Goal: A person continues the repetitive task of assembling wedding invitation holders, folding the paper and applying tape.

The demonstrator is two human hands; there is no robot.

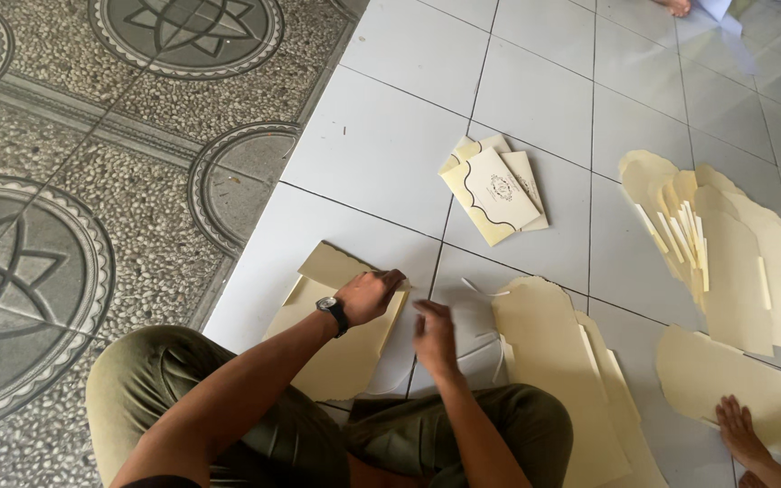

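Here a person folds a cream card sheet point(336, 334) on the white tile floor point(390, 136)

The left hand point(371, 295), a watch on its wrist, presses curled fingers onto the sheet's raised flap near the floor's patterned edge; the right hand point(433, 336) hovers just beside it, blurred, so its grip cannot be told. Judging by this, the fold is being creased; next calls for a firm, even press along the edge. Finished envelopes point(492, 188) lie farther out
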